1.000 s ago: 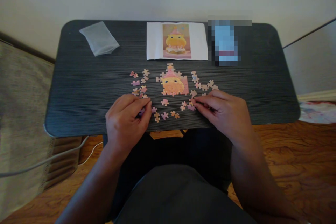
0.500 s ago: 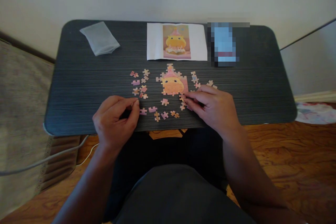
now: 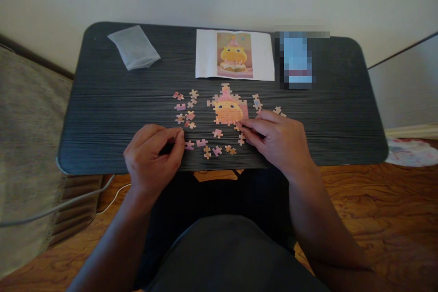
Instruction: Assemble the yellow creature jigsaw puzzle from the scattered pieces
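A right hand (image 3: 278, 139) pinches a small orange-tan jigsaw piece (image 3: 236, 127); crooked pressure could skew the pink-and-yellow cardboard puzzle (image 3: 228, 108) beside that hand. The left hand's (image 3: 153, 153) fingertips press together.

A plain dark-grey top (image 3: 236, 255) covers the torso, its front smooth and rounded, and black legwear (image 3: 219, 196) covers the thighs, too dim to tell trousers from shorts. The left forearm (image 3: 112, 242) and the right forearm (image 3: 321, 219) are uncovered, both narrowing toward the wrists, with a dark crease across the right one. The left grip (image 3: 153, 155) and the right grip (image 3: 280, 141) are bare human hands with rounded knuckles.
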A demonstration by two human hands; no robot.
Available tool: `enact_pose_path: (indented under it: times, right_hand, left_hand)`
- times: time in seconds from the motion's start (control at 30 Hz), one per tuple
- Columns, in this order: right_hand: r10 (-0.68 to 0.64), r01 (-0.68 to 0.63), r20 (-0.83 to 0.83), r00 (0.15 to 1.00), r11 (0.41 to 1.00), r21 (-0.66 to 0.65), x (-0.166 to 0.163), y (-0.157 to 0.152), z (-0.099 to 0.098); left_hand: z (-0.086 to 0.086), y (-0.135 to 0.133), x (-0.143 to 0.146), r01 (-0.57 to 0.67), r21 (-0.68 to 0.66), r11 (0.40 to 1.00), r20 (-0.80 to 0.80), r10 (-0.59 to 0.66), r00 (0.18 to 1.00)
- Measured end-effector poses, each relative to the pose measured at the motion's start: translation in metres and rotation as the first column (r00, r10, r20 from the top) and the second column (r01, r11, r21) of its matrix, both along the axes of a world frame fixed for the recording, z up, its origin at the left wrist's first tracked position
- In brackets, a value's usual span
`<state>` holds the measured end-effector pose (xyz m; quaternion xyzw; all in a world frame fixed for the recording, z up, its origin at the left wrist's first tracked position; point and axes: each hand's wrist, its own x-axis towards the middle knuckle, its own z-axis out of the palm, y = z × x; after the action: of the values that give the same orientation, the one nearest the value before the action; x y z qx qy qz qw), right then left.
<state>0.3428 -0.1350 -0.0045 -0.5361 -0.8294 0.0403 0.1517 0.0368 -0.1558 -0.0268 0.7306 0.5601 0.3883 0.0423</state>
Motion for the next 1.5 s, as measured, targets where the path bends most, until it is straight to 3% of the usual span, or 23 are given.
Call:
enact_pose_path:
  times: [0.47,0.6,0.73,0.97,1.1,1.3,1.4,1.5]
  right_hand:
    - [-0.058,0.050,-0.138,0.989,0.997,-0.066,0.030,-0.021,0.000]
    - [-0.064,0.053,-0.129,0.990,0.995,-0.086,0.030,-0.021,-0.003]
    - [-0.058,0.040,-0.181,0.982,0.994,-0.105,0.033,-0.018,-0.003]
    - [-0.023,-0.007,-0.314,0.949,0.996,-0.094,0.046,0.001,0.006]
    - [0.064,-0.091,-0.260,0.963,0.992,-0.092,0.046,0.015,0.003]
    - [0.146,-0.148,-0.131,0.981,0.989,-0.002,0.045,0.008,-0.009]
    - [0.184,-0.176,-0.112,0.976,0.981,0.081,0.047,0.003,-0.015]
    - [0.225,-0.203,-0.116,0.967,0.964,0.174,0.049,0.002,-0.020]
  left_hand:
    - [0.002,-0.001,0.000,0.016,-0.034,0.999,-0.010,-0.017,1.000]
    - [0.012,0.005,-0.003,-0.005,-0.095,0.995,0.030,0.008,1.000]
    - [0.034,0.031,-0.010,0.012,-0.126,0.992,-0.021,-0.015,1.000]
    - [0.055,0.105,-0.018,0.232,-0.249,0.940,-0.103,-0.264,0.959]
    - [0.059,0.146,-0.019,0.314,-0.440,0.842,-0.129,-0.405,0.905]
    - [0.059,0.180,-0.016,0.447,-0.638,0.626,0.059,-0.539,0.840]
    - [0.049,0.181,-0.015,0.500,-0.649,0.574,0.151,-0.547,0.824]
    - [0.041,0.176,-0.017,0.513,-0.637,0.576,0.211,-0.510,0.834]
